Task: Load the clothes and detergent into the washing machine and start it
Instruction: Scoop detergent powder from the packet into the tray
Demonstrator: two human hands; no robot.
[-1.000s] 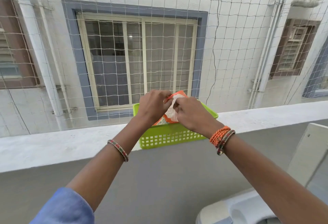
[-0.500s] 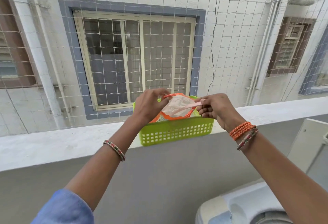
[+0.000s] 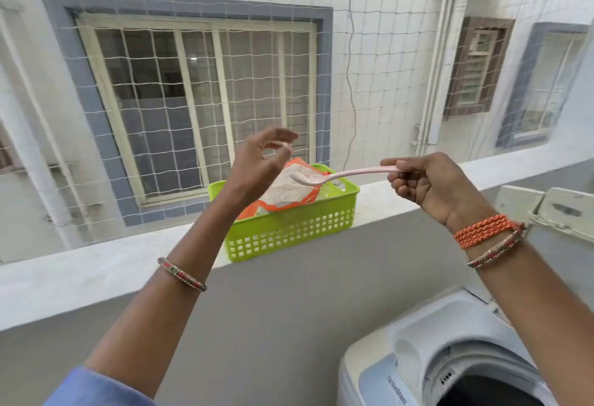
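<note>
**Inspector:** Nearest item first. What lies at the bottom right?

**Assistant:** The top-loading washing machine [image 3: 450, 364], lid up, drum mouth open and dark. Whether clothes are inside cannot be told from this angle.

**Inspector:** Right hand?

**Assistant:** The right hand [image 3: 427, 184] pinches the handle end of a pale pink spoon [image 3: 340, 174], fingers curled round it. It is raised above and beyond the machine.

**Inspector:** Orientation of the spoon?

**Assistant:** Its long axis runs roughly level, left to right. The bowl points left, away from the machine, and carries a small heap of white detergent powder [image 3: 299, 177].

**Inspector:** Left hand?

**Assistant:** The left hand [image 3: 257, 164] is lifted above the packet, fingers loosely spread, holding nothing.

**Inspector:** Further back?

**Assistant:** A green plastic basket [image 3: 289, 232] rests on the parapet ledge [image 3: 80, 274]. The orange-and-white detergent packet [image 3: 286, 190] stands in it, mouth open. The spoon's bowl hovers just over that mouth.

**Inspector:** Assessment of the coming move?

**Assistant:** The drum lies below and to the right of the loaded spoon, on the right hand's own side. In my judgement the spoon must travel down and right while kept level, or powder may spill onto the machine's rim.
</note>
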